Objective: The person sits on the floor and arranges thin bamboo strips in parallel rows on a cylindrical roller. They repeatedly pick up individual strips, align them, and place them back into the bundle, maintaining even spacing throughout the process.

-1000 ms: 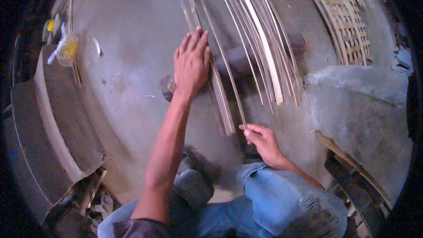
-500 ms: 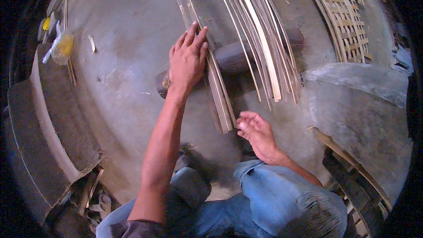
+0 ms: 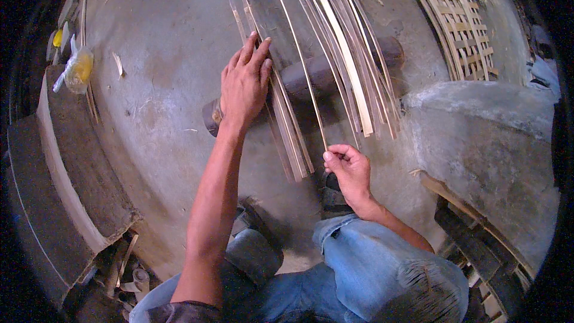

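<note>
My left hand [image 3: 244,87] lies with fingers stretched out over a bundle of thin bamboo strips [image 3: 292,128]. These strips rest across a dark round log [image 3: 391,52] and run away from me. Between thumb and fingers, my right hand [image 3: 351,173] pinches the near end of one slender bamboo strip [image 3: 306,72]. That strip slants up and away over the log, apart from the rest. To its right, a second group of strips, one of them wide and pale [image 3: 349,54], also lies over the log.
A woven bamboo panel [image 3: 463,30] lies at the far right. A clear plastic bag with yellow contents [image 3: 79,72] is by the dark ledge [image 3: 89,161] on the left. A curved concrete block [image 3: 478,119] and a wooden piece [image 3: 445,191] stand at the right.
My right hand has closed on the end of a single strip, which now stands apart from the right-hand group and nearer the middle. My left hand stays on its bundle.
</note>
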The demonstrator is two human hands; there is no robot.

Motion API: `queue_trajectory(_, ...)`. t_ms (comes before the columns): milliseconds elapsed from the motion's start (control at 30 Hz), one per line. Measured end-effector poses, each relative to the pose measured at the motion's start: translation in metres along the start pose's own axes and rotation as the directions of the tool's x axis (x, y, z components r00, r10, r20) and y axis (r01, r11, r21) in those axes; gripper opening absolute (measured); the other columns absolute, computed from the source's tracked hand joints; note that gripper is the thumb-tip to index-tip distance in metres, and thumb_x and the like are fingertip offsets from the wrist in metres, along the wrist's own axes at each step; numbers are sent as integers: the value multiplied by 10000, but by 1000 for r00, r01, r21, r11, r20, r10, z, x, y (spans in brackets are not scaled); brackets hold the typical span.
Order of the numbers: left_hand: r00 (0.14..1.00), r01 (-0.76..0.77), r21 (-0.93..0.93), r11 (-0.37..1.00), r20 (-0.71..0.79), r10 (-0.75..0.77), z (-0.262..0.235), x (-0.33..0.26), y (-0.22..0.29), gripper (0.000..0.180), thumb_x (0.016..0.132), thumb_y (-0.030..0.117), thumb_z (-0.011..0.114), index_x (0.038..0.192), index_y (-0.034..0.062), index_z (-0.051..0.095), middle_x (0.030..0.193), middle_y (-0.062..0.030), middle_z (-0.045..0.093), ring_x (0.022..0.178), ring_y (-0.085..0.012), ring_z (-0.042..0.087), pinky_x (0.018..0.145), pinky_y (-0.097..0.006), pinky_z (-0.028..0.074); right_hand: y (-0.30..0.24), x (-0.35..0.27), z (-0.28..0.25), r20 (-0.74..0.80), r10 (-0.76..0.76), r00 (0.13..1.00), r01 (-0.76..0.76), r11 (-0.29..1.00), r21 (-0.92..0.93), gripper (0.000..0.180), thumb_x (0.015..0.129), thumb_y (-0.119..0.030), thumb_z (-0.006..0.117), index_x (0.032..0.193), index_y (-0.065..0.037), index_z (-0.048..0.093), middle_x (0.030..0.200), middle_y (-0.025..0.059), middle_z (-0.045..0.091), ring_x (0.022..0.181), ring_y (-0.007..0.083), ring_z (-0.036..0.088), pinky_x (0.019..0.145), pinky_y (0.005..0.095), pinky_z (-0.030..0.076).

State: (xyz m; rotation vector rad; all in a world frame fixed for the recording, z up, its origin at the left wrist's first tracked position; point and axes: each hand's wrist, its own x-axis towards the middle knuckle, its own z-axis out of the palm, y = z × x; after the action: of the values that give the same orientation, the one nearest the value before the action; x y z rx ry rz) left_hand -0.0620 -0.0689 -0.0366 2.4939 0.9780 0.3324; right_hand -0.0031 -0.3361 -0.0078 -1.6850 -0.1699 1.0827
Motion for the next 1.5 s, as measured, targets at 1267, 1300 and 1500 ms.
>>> queue_trajectory(1267, 968, 238, -470, 850, 40, -249, -3, 7, -28, 446, 978, 216, 536, 1414, 129, 505, 1291, -174, 598, 1073, -294, 629, 921, -398, 510, -12, -31, -1, 560, 55, 827, -30, 998, -53, 170, 891, -138, 720, 1003, -13, 697, 935, 38, 684, 872, 81, 604, 784, 248, 504)
queue_trajectory(1300, 955, 291, -533, 795, 105, -279, -5, 8, -27, 440, 984, 192, 530, 1419, 133, 503, 1226, -166, 657, 997, -269, 678, 876, -383, 544, 0, -30, 2, 530, 138, 837, -123, 990, -64, 156, 888, -122, 720, 997, -14, 691, 922, 32, 673, 852, 85, 602, 777, 248, 501)
queue_trajectory(1500, 976, 200, -443, 874, 7, -219, -4, 7, -24, 479, 974, 158, 522, 1448, 126, 461, 1167, -161, 686, 918, -250, 691, 849, -368, 538, 20, -22, 14, 364, 222, 904, -264, 962, 68, 138, 882, -92, 722, 980, -30, 645, 865, 11, 651, 759, 83, 595, 701, 253, 509)
